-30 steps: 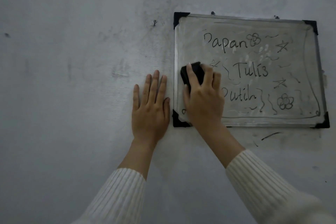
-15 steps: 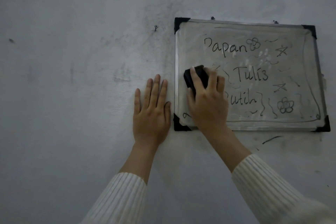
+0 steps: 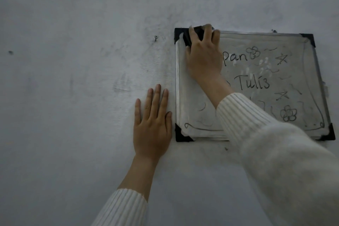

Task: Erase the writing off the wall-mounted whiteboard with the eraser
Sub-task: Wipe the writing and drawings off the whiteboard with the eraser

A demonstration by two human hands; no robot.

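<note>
Roughly a narrow strip done: the left margin of the whiteboard [image 3: 187,97] reads mostly wiped, with faint curls and the drawn border line left low down. Right hand [image 3: 203,57] grips the black eraser [image 3: 192,37], pressed at the board's top-left corner. Left hand [image 3: 152,126] lies flat and spread on the wall [image 3: 73,97], just beside the frame, holding nothing. Legible writing: "pan" [image 3: 235,57] and "Tulis" [image 3: 254,82]; the sleeve hides a lower line. Flowers, stars and squiggles remain. Judgement: most of the erasing is ahead.
</note>
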